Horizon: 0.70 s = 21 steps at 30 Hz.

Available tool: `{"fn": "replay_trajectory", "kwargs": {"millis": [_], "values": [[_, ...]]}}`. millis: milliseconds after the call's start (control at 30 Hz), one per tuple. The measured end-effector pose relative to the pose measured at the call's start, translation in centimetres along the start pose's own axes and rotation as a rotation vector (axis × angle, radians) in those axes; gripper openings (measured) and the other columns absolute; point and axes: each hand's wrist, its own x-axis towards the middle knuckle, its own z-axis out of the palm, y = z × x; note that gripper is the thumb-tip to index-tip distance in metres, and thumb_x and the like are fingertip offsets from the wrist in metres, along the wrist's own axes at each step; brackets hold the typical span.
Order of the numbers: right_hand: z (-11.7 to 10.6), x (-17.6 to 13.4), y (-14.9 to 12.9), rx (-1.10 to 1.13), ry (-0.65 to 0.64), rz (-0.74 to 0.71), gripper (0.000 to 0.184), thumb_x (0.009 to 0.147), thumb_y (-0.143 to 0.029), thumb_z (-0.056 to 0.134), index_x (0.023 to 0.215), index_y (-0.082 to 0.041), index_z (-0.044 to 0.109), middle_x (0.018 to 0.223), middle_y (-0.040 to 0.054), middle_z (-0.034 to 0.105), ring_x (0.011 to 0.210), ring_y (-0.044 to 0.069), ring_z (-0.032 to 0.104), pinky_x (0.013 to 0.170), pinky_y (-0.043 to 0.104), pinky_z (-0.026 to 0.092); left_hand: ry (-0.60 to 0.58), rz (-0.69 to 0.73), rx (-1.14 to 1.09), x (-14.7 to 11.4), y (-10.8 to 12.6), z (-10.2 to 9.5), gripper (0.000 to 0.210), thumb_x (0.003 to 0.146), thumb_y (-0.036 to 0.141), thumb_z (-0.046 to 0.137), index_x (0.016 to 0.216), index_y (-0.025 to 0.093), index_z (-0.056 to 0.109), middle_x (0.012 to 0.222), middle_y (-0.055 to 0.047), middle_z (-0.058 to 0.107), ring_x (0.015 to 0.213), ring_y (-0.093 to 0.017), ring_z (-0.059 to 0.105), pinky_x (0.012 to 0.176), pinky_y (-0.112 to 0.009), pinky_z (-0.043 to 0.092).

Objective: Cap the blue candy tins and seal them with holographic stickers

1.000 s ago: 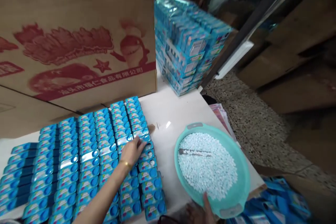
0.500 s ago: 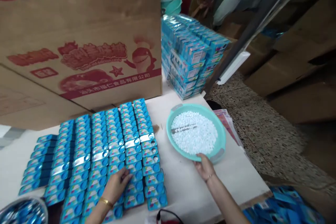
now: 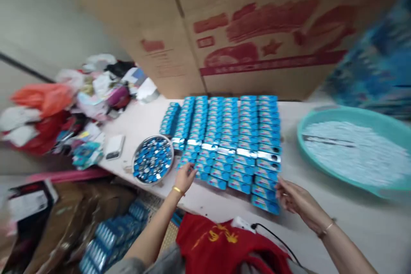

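Note:
My left hand (image 3: 185, 178) is over the near left part of rows of small blue boxes (image 3: 238, 176), between them and a round bowl (image 3: 172, 154) full of blue and silver pieces. Its fingers are curled together, and anything in them is too small or hidden to make out. At the right-hand column, my right hand (image 3: 297, 201) has its fingertips beside the edge of a box, loosely bent and apart, with nothing visible in them. Dark round holes show in a few boxes there. A turquoise basin (image 3: 321, 167) of small white pellets stands farther right, with a thin dark tool (image 3: 327, 141) lying across the pellets.
A large printed cardboard carton (image 3: 257, 72) stands behind the rows. On the left are a white phone-like object (image 3: 114, 147) and a heap of bags and cloth (image 3: 96, 90). A black cable (image 3: 279, 239) runs along the near edge. Blue stacks (image 3: 109, 239) sit below.
The view has swung left and is blurred. My right hand has let go of the basin's rim and moved to the right column of boxes. My left hand has moved left across the rows towards the bowl.

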Motion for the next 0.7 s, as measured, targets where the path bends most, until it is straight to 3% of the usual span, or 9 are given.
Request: {"fn": "replay_trajectory", "kwargs": {"millis": [133, 200, 267, 333, 367, 433, 500, 600, 700], "values": [[15.8, 0.1, -3.0, -0.324, -0.216, -0.370, 0.041, 0.073, -0.061, 0.060, 0.083, -0.021, 0.061, 0.069, 0.0033, 0.060, 0.057, 0.017, 0.056, 0.049, 0.028, 0.043, 0.255, -0.162, -0.013, -1.0, -8.1, -5.5, 0.027, 0.077, 0.034, 0.057, 0.096, 0.015, 0.061, 0.082, -0.006, 0.063, 0.067, -0.015, 0.057, 0.064, -0.029, 0.048], [24.7, 1.6, -3.8, -0.474, -0.306, -0.606, 0.040, 0.078, -0.056, 0.057, 0.096, -0.021, 0.061, 0.093, 0.0075, 0.064, 0.078, 0.020, 0.061, 0.066, 0.032, 0.049, 0.347, -0.221, -0.022, -1.8, -12.0, -7.9, 0.030, 0.078, 0.034, 0.054, 0.099, 0.014, 0.060, 0.087, -0.008, 0.062, 0.072, -0.017, 0.058, 0.067, -0.031, 0.049], [33.1, 4.0, -3.3, -0.788, -0.447, -0.805, 0.046, 0.082, -0.050, 0.055, 0.116, -0.019, 0.056, 0.113, 0.0114, 0.060, 0.099, 0.022, 0.058, 0.083, 0.034, 0.048, 0.404, -0.266, -0.039, -2.8, -15.4, -9.8, 0.031, 0.080, 0.036, 0.052, 0.100, 0.013, 0.059, 0.088, -0.009, 0.061, 0.074, -0.017, 0.059, 0.068, -0.032, 0.050], [40.2, 6.7, -1.5, -1.265, -0.509, -0.850, 0.061, 0.080, -0.047, 0.057, 0.133, -0.018, 0.044, 0.130, 0.0153, 0.050, 0.117, 0.027, 0.048, 0.095, 0.039, 0.042, 0.436, -0.280, -0.034, -4.0, -18.1, -11.2, 0.030, 0.081, 0.037, 0.052, 0.101, 0.015, 0.059, 0.088, -0.008, 0.061, 0.072, -0.017, 0.058, 0.068, -0.033, 0.050], [43.0, 8.0, -0.2, -1.343, -0.516, -0.817, 0.068, 0.074, -0.044, 0.064, 0.133, -0.016, 0.045, 0.132, 0.0184, 0.048, 0.120, 0.033, 0.045, 0.096, 0.046, 0.040, 0.443, -0.273, -0.024, -4.6, -19.2, -11.7, 0.030, 0.082, 0.037, 0.052, 0.101, 0.016, 0.059, 0.088, -0.007, 0.061, 0.072, -0.016, 0.057, 0.069, -0.032, 0.050], [47.3, 10.3, 2.3, -1.441, -0.528, -0.759, 0.077, 0.063, -0.036, 0.074, 0.132, -0.014, 0.046, 0.135, 0.0228, 0.043, 0.123, 0.042, 0.038, 0.096, 0.055, 0.036, 0.429, -0.245, -0.009, -5.6, -20.8, -12.3, 0.027, 0.084, 0.037, 0.052, 0.100, 0.017, 0.060, 0.088, -0.006, 0.061, 0.072, -0.016, 0.057, 0.070, -0.032, 0.050], [49.9, 12.0, 4.4, -1.463, -0.534, -0.719, 0.074, 0.061, -0.027, 0.075, 0.129, -0.014, 0.049, 0.136, 0.0243, 0.041, 0.125, 0.045, 0.033, 0.094, 0.060, 0.034, 0.394, -0.222, -0.024, -6.3, -22.0, -12.6, 0.024, 0.086, 0.036, 0.051, 0.099, 0.017, 0.060, 0.088, -0.006, 0.061, 0.073, -0.016, 0.057, 0.071, -0.031, 0.050], [51.4, 13.9, 5.9, -1.457, -0.554, -0.674, 0.055, 0.071, -0.017, 0.064, 0.124, -0.019, 0.052, 0.136, 0.0203, 0.042, 0.127, 0.040, 0.031, 0.093, 0.058, 0.036, 0.348, -0.210, -0.075, -6.6, -23.1, -12.8, 0.022, 0.088, 0.033, 0.050, 0.100, 0.017, 0.060, 0.090, -0.006, 0.060, 0.076, -0.015, 0.058, 0.071, -0.029, 0.050], [51.7, 15.2, 5.5, -1.377, -0.592, -0.615, 0.038, 0.076, -0.009, 0.054, 0.112, -0.023, 0.058, 0.129, 0.0149, 0.050, 0.124, 0.033, 0.037, 0.093, 0.050, 0.040, 0.297, -0.202, -0.123, -6.2, -23.9, -13.1, 0.020, 0.088, 0.031, 0.049, 0.098, 0.017, 0.060, 0.090, -0.006, 0.060, 0.079, -0.015, 0.058, 0.073, -0.029, 0.049]]}}
